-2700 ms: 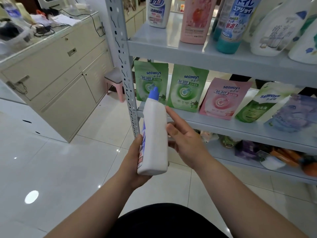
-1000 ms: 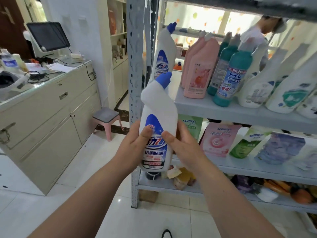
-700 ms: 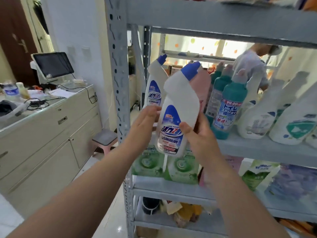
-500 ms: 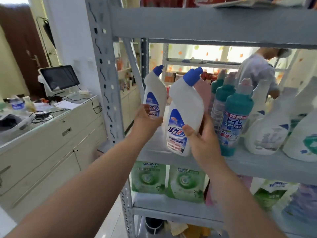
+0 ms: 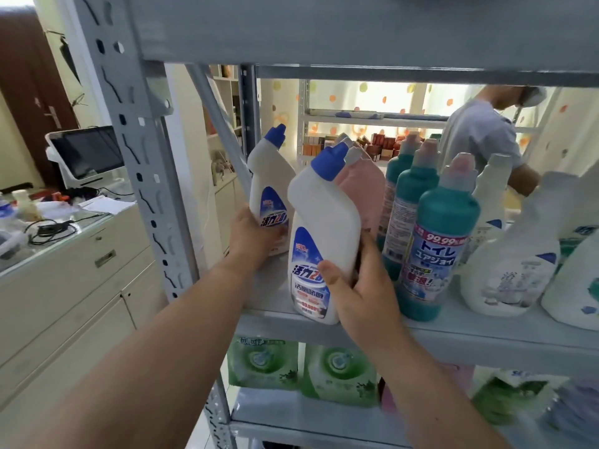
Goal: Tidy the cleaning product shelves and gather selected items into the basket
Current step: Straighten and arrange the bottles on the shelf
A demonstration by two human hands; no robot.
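White plastic with a blue cap: that is the front bottle point(image 5: 321, 228). The right hand point(image 5: 363, 286) grips it low down, with the thumb on the label and the fingers curled round the far side. The bottle stands up straight with its bottom at the front edge of the shelf point(image 5: 486, 338). I cannot tell if it sits all the way down. I think the hand holds it low so it does not tip.

The left hand point(image 5: 252, 234) grips the back bottle point(image 5: 270, 176), which looks just the same, round its lower part. That bottle stands just behind and to the left of the front one. I think this hand keeps it steady to make room, so the two matching bottles can stand together.

Pink bottles point(image 5: 366, 189) stand right behind the front bottle. A teal bottle point(image 5: 444, 228) is just beside the right hand, so the gap is tight. Green pouches point(image 5: 337, 374) stand on the level below. No basket shows here. The label faces out, likely so people can read it.
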